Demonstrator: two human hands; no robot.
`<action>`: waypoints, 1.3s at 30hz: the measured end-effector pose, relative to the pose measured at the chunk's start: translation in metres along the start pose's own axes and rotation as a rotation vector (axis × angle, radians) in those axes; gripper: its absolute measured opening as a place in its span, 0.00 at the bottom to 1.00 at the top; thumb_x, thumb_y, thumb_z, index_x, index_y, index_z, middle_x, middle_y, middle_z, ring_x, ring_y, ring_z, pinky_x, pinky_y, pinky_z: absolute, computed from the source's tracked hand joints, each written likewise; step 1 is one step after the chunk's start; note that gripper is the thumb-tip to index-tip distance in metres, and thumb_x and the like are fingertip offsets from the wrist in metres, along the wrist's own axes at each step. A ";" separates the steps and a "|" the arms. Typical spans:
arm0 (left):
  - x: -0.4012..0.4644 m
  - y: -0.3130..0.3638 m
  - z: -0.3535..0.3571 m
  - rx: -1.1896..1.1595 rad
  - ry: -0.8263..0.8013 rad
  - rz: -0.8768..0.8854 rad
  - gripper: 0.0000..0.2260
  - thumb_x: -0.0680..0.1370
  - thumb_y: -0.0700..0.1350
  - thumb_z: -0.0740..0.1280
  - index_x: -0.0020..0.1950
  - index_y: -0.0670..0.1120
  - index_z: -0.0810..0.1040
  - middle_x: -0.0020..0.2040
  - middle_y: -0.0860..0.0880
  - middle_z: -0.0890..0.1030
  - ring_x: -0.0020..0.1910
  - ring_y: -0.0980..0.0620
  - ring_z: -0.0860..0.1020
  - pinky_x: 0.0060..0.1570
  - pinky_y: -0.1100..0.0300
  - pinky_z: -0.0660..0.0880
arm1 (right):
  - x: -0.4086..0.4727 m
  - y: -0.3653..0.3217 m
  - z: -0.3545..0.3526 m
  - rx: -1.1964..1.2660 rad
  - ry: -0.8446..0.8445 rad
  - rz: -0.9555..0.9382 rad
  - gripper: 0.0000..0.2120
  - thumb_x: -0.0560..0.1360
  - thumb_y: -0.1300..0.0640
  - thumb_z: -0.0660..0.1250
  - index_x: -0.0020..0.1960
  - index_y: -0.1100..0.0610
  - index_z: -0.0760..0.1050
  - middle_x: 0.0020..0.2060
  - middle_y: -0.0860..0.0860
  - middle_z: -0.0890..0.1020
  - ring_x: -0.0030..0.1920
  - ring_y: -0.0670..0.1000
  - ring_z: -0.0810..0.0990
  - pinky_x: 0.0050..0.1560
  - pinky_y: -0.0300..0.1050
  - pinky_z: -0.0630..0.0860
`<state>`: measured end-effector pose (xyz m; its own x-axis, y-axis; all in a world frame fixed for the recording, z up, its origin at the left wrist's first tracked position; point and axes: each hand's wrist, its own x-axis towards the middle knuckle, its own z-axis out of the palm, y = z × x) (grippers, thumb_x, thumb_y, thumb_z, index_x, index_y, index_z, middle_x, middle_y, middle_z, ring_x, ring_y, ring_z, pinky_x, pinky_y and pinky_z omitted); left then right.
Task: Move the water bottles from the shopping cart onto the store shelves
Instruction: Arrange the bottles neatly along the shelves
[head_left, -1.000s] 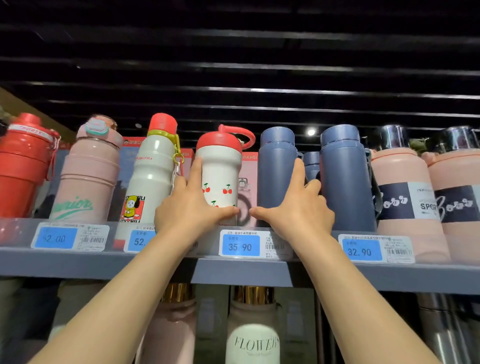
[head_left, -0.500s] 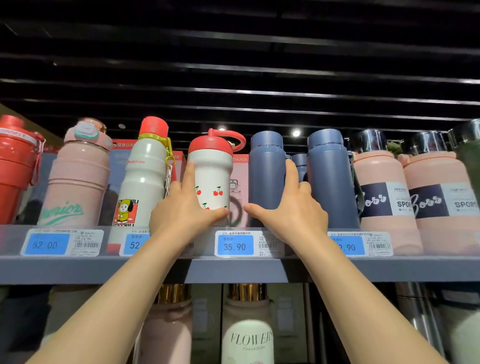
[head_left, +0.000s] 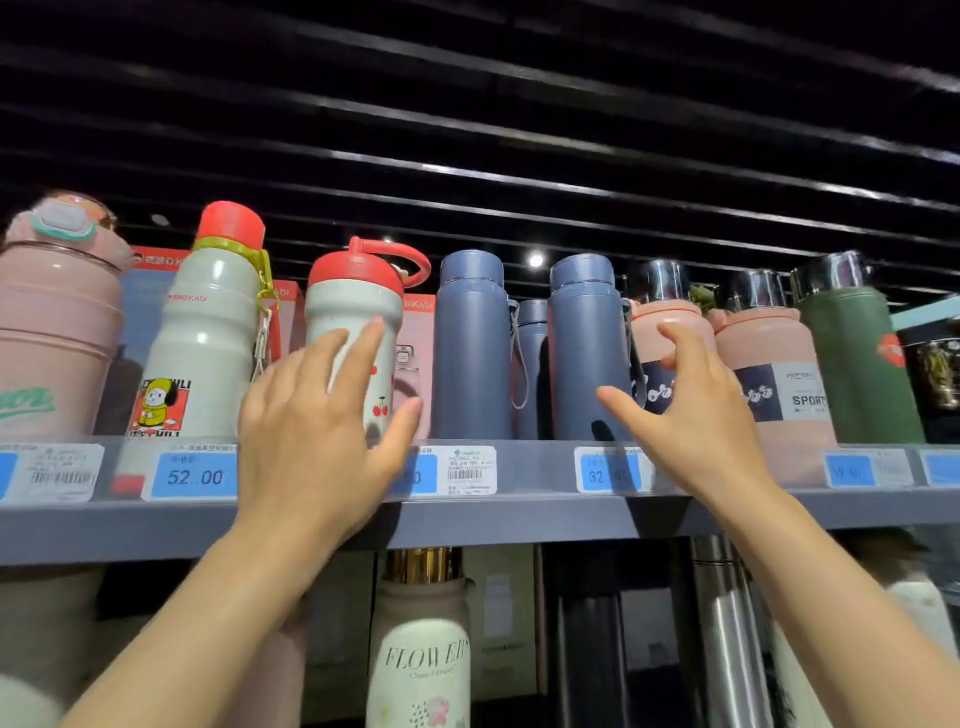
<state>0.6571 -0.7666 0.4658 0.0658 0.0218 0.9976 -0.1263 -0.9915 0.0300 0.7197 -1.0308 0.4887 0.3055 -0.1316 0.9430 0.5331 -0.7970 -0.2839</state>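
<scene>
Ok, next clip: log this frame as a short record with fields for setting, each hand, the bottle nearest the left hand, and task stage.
setting: store shelf lined with bottles and price tags
left hand: open, fingers spread in front of the cherry bottle; contact unclear
right hand: open, raised before the pink bottle, holding nothing
cherry bottle: upright on shelf, red lid
task stage: bottle shelved, no grip on it

Blue price tag on the grey shelf's front rail: "52.00". Directly above that tag, white ribbed bottle with red cap: "SBOXADI"-like red lettering, uncertain. Right along the rail, pink bottle with dark band: "SPORT". Below the rail, cream bottle with gold neck: "FLOWERS".
</scene>
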 end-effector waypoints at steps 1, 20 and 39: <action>-0.012 0.010 0.003 -0.001 0.015 0.075 0.26 0.76 0.59 0.59 0.71 0.48 0.70 0.65 0.43 0.76 0.62 0.40 0.74 0.61 0.41 0.68 | 0.001 0.002 0.000 0.000 -0.016 0.006 0.35 0.70 0.43 0.70 0.70 0.52 0.60 0.62 0.52 0.71 0.61 0.57 0.71 0.51 0.49 0.69; -0.060 0.024 0.047 0.265 0.107 0.264 0.22 0.81 0.58 0.54 0.64 0.46 0.78 0.57 0.40 0.79 0.58 0.39 0.78 0.62 0.38 0.67 | 0.018 -0.039 0.044 -0.014 -0.265 0.210 0.50 0.64 0.39 0.75 0.73 0.54 0.49 0.62 0.58 0.75 0.60 0.61 0.76 0.50 0.51 0.72; -0.079 0.014 0.037 0.165 0.073 0.332 0.21 0.80 0.54 0.58 0.68 0.46 0.76 0.70 0.41 0.72 0.68 0.40 0.72 0.67 0.40 0.64 | -0.112 0.001 0.006 0.196 0.067 -0.228 0.20 0.72 0.51 0.66 0.62 0.56 0.73 0.54 0.48 0.78 0.55 0.49 0.76 0.57 0.41 0.72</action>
<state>0.6868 -0.7864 0.3847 -0.0233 -0.3011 0.9533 0.0327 -0.9533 -0.3003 0.6907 -1.0127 0.3815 0.1112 -0.0068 0.9938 0.7262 -0.6821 -0.0859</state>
